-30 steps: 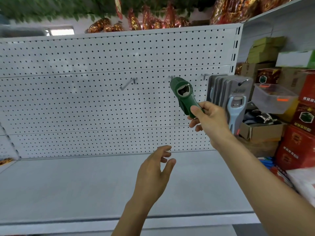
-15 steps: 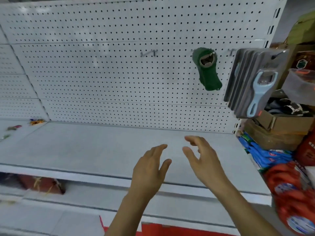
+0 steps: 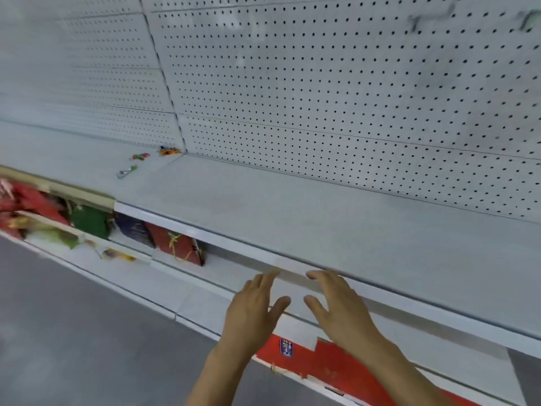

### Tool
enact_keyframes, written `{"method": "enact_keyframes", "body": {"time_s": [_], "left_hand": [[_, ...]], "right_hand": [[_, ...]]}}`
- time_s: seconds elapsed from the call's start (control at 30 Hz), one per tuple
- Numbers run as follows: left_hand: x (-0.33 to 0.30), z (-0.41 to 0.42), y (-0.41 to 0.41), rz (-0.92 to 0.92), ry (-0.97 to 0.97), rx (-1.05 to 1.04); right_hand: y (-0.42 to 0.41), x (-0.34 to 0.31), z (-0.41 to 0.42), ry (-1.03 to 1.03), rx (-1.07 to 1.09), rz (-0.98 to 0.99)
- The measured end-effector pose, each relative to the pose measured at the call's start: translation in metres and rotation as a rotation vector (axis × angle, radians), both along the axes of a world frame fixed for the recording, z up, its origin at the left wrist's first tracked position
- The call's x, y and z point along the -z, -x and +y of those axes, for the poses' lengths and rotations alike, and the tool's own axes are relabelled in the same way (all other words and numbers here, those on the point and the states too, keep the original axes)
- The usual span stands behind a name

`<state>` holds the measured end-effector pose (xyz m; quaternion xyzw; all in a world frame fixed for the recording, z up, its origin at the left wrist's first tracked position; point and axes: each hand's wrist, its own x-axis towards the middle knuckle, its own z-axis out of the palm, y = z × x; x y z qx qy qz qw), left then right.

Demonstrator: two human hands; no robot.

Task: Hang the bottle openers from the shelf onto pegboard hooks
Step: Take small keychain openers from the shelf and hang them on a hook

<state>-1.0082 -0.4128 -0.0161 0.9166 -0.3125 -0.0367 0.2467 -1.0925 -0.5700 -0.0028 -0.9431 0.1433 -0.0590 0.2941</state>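
My left hand (image 3: 254,306) and my right hand (image 3: 336,306) hover side by side, empty, fingers spread, in front of the grey shelf's front edge (image 3: 292,268). Far left on the shelf lie three small bottle openers: an orange one (image 3: 168,151) in the corner, a red and green one (image 3: 140,156), and a green one with a metal head (image 3: 126,171). The white pegboard (image 3: 322,83) fills the back. Two bare hooks show blurred at top right (image 3: 430,17) and at the edge (image 3: 530,19). The hung green opener is out of view.
Below the shelf a lower shelf holds red, green and dark blue gift boxes (image 3: 175,244) at left. A red strip (image 3: 322,358) runs along the base. Grey floor (image 3: 73,332) lies at lower left. A pegboard seam (image 3: 164,77) divides two panels.
My right hand has let go of the green opener, which stayed hanging on a hook. The view has swung left and down, and both empty hands have dropped in front of the shelf edge.
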Motion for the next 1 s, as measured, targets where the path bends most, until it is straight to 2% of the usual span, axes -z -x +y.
{"method": "enact_keyframes", "body": {"time_s": [0.5,0.8,1.0], "left_hand": [[-0.009,0.268,-0.231,0.055,0.018,-0.193],[-0.013,0.320,-0.351,0.086,0.118,-0.240],[-0.004,0.335,-0.449,0.123,0.146,-0.232]], "right_hand": [[-0.254,0.006,0.246,-0.108,-0.057,-0.004],[-0.377,0.007,0.289,-0.123,-0.066,0.011],[-0.488,0.013,0.298,-0.148,-0.060,-0.003]]}}
